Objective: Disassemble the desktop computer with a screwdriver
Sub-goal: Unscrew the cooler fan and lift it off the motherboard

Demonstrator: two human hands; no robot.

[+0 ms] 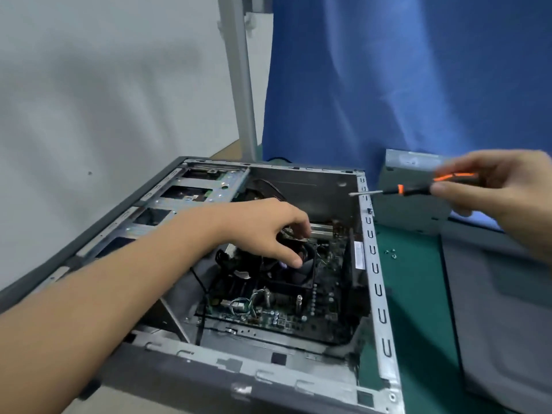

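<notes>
One open desktop computer case (375,264) holds a motherboard (298,313) and black CPU fan (301,276); my left fingers (291,258) grip the fan, right fingers (454,192) pinch an orange-black screwdriver (412,191).

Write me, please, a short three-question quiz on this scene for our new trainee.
1. True or false: the right hand holds the screwdriver with its tip seated in a screw.
2. What does the left hand grip? A) the CPU cooler fan B) the drive cage C) a cable
3. Fill in: the loose screws lie on the green ___ to the right of the computer case.

Key: 1 false, the tip is in the air above the case's edge; 2 A; 3 mat.
</notes>
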